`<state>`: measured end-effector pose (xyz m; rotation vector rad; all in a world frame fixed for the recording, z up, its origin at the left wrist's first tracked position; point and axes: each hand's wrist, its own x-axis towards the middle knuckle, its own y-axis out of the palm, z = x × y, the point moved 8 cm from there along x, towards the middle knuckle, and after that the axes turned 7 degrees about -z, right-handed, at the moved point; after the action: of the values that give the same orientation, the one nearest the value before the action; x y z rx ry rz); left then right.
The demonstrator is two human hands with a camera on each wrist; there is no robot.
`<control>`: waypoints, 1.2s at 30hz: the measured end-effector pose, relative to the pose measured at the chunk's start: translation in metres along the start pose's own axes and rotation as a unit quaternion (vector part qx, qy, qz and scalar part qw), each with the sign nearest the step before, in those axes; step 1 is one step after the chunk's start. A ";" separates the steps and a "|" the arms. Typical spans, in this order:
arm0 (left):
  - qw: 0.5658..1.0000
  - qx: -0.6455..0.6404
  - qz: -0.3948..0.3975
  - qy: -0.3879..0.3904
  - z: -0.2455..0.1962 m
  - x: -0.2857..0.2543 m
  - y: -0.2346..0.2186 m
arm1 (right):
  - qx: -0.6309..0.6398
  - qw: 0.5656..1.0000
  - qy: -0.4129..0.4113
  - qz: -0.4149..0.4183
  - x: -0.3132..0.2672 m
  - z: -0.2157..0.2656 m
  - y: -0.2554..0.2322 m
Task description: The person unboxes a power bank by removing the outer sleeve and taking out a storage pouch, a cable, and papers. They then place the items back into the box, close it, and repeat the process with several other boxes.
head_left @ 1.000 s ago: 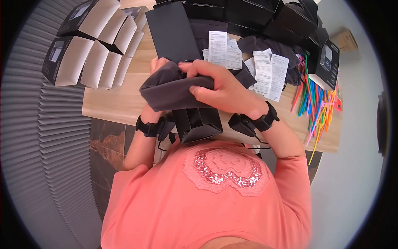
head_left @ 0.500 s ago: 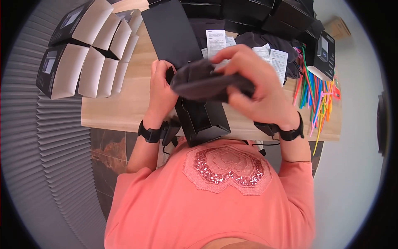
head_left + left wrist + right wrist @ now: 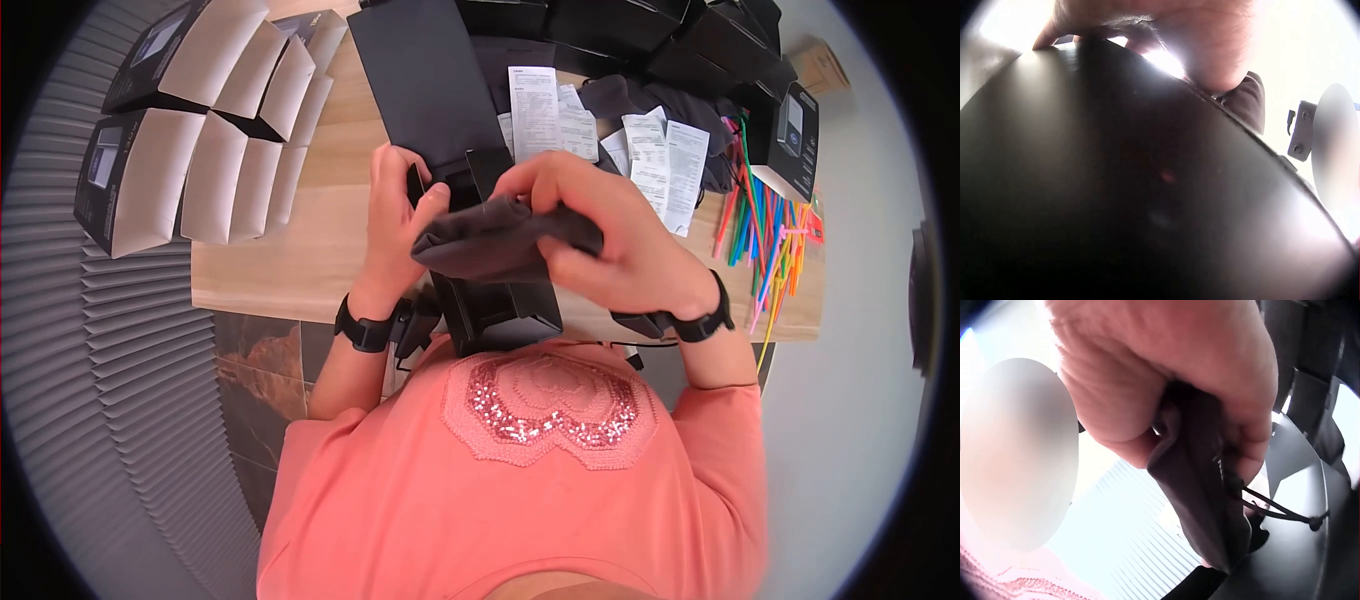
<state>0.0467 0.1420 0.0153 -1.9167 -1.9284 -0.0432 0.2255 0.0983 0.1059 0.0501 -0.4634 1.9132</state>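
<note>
My right hand (image 3: 610, 235) pinches a dark grey cloth drawstring pouch (image 3: 490, 240) between thumb and fingers, above an open black box (image 3: 500, 325). In the right wrist view the pouch (image 3: 1194, 469) is folded in the grip, and its black cord (image 3: 1279, 514) with a knotted end hangs loose. My left hand (image 3: 395, 215) grips the side wall of the black box near its raised lid (image 3: 430, 85), thumb over the edge. The left wrist view is mostly filled by the box's dark wall (image 3: 1116, 156), with the left hand (image 3: 1179, 37) at its upper edge.
Opened boxes with white flaps (image 3: 155, 185) stack at the left. Printed paper slips (image 3: 535, 110) lie on dark pouches behind the box. Black boxes (image 3: 620, 40) line the back. Coloured straws (image 3: 770, 235) lie at the right, beside an upright printed box (image 3: 790, 140).
The right hand has moved right with the pouch, then slightly down over the box. The left hand has come into view from behind the pouch, at the box's side.
</note>
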 end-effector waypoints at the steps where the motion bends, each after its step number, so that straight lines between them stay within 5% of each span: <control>1: 0.999 -0.024 0.010 -0.020 0.001 -0.001 0.000 | -0.058 0.997 -0.039 0.030 -0.002 0.013 0.003; 7: 1.000 -0.016 0.008 -0.014 -0.004 -0.002 -0.002 | -0.304 0.930 -0.176 0.106 -0.018 0.069 0.018; 9: 1.000 -0.012 0.006 -0.017 -0.006 -0.001 -0.002 | -0.470 0.857 -0.160 0.140 -0.025 0.075 0.026; 15: 0.999 -0.034 0.008 -0.025 -0.002 -0.001 -0.001 | -0.510 0.813 -0.275 0.065 -0.030 0.042 0.054; 22: 1.000 -0.021 0.008 -0.010 -0.004 0.000 -0.001 | -0.469 0.818 -0.320 0.087 -0.026 0.022 0.073; 25: 0.998 -0.045 0.008 -0.034 -0.006 0.000 0.000 | -0.489 0.818 -0.292 0.081 -0.022 0.015 0.076; 27: 0.999 -0.040 0.011 -0.029 -0.002 -0.001 0.000 | -0.443 0.860 -0.214 0.135 -0.016 0.005 0.077; 31: 0.999 -0.013 0.008 -0.033 -0.002 0.000 -0.001 | -0.439 0.851 -0.219 0.188 -0.020 0.003 0.079; 34: 1.000 0.003 0.012 -0.007 -0.002 0.000 -0.001 | -0.360 0.893 -0.208 0.174 0.003 0.011 0.061; 36: 1.000 0.003 0.012 -0.016 -0.001 -0.001 -0.001 | -0.254 0.931 -0.041 0.259 0.026 -0.009 0.048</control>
<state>0.0462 0.1410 0.0165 -1.9475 -1.9241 0.0008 0.1733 0.1095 0.0898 -0.3670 -1.1046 2.2428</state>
